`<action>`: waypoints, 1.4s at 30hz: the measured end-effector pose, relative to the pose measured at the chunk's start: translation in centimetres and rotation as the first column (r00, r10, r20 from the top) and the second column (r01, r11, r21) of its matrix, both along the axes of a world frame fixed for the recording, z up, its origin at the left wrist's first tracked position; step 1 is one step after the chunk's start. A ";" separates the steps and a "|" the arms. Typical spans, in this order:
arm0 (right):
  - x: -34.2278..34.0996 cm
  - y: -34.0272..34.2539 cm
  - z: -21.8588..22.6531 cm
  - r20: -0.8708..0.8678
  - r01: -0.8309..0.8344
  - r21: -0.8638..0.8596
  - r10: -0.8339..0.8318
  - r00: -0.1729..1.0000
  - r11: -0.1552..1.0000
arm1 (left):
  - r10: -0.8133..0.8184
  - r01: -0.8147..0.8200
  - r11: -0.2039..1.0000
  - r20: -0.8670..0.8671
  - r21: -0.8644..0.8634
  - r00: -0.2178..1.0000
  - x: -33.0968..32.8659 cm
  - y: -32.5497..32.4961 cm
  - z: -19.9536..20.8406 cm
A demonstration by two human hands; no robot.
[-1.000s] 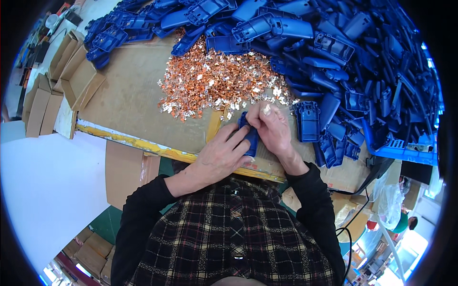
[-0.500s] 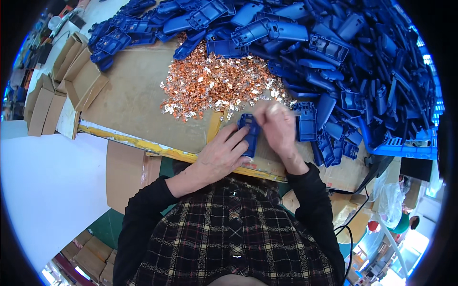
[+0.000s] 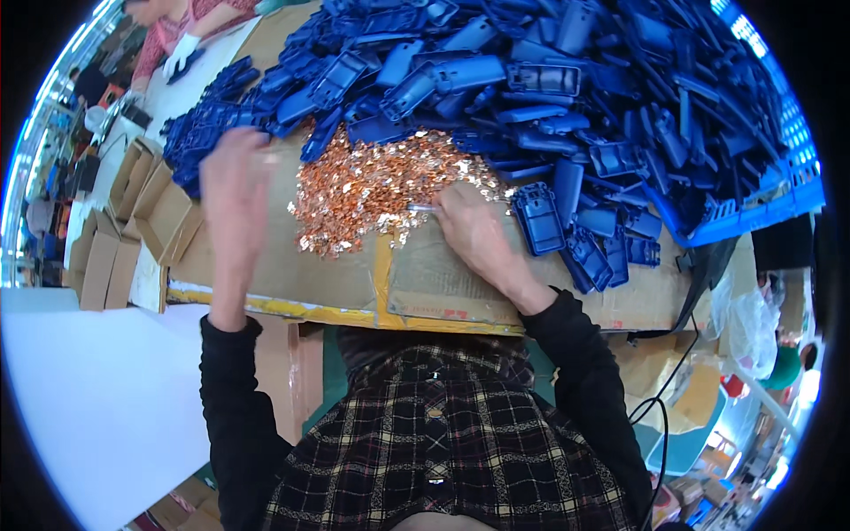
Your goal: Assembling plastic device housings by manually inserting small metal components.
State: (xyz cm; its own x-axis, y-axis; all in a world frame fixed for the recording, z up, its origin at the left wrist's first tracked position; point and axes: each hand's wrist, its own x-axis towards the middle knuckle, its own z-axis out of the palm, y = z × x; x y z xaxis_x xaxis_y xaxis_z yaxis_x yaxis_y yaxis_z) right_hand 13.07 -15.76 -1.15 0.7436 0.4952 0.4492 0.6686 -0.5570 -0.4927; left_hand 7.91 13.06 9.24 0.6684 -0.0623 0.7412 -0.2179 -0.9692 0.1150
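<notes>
My right hand (image 3: pixel 475 226) is closed around a slim metal tool (image 3: pixel 422 207), perhaps tweezers. Its tip points left, at the near edge of a heap of small copper-coloured metal clips (image 3: pixel 372 181). My left hand (image 3: pixel 235 190) is raised at the left, smeared by motion, so its fingers cannot be read. It is close to the left end of the pile of blue plastic casings (image 3: pixel 199 133). Beside my right hand, a blue casing (image 3: pixel 537 219) lies with its hollow inside facing up.
A large heap of blue casings (image 3: pixel 549 80) fills the back and right, partly in a blue basket (image 3: pixel 753 226). Open cardboard boxes (image 3: pixel 164 221) stand at the left. The cardboard-covered table (image 3: pixel 345 288) has yellow tape along its front edge. A co-worker's gloved hand (image 3: pixel 181 55) shows far left.
My left hand has left the table's front edge and swung left. The blue casing it held there is gone from that spot. My right hand has moved left to the clips. The view has shifted.
</notes>
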 end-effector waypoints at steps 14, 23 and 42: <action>-3.1 -1.9 -0.1 0.191 0.010 -0.505 0.101 0.976 0.863 | -0.698 0.895 0.339 -0.561 0.289 0.445 10.1 -21.2 -4.5; -2.9 -1.5 1.4 0.044 -0.075 -0.381 0.099 0.994 0.922 | -0.855 0.951 0.276 -0.416 0.139 0.309 10.2 -19.1 -4.8; -0.9 -2.0 3.1 -0.322 -0.224 0.063 0.232 0.918 0.973 | -0.607 0.555 0.791 -0.448 -0.258 0.657 -6.2 -11.1 -8.3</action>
